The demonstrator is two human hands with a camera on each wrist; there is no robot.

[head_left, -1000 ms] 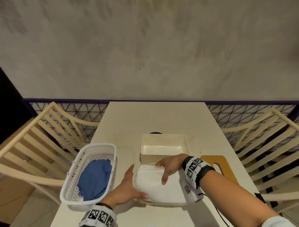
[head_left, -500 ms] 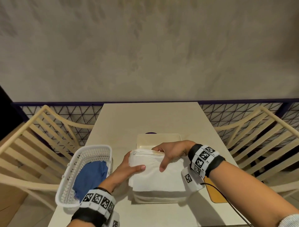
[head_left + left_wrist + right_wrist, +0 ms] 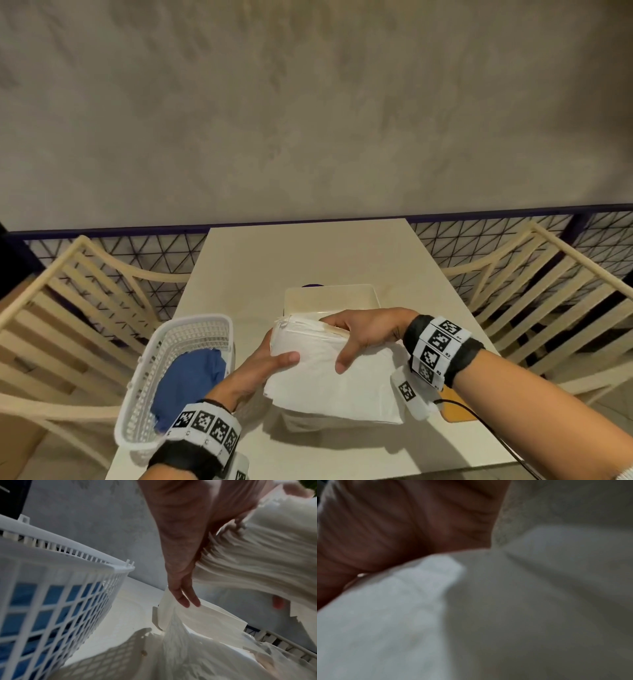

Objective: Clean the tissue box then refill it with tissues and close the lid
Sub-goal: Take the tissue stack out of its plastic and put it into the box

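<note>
So that the stack (image 3: 329,373) clears its wrapper (box (image 3: 330,298) open behind), both hands (image 3: 260,370) (image 3: 363,334) clasp its ends.

A white slatted plastic basket (image 3: 178,370) stood on the left part of the pale table (image 3: 308,253), close to its left edge, and a crumpled blue cloth (image 3: 191,383) lay inside it; the same basket (image 3: 56,588) filled the left of the left wrist view, with the blue cloth (image 3: 34,601) showing through its lattice wall. A light wooden slatted chair (image 3: 78,308) stood at the table's left side and another chair (image 3: 555,294) at its right. Behind them ran a dark railing with a triangular wire mesh (image 3: 137,253), and beyond it rose a mottled grey-beige wall (image 3: 308,102). A thin black cable (image 3: 493,435) trailed across the table's near right corner.
</note>
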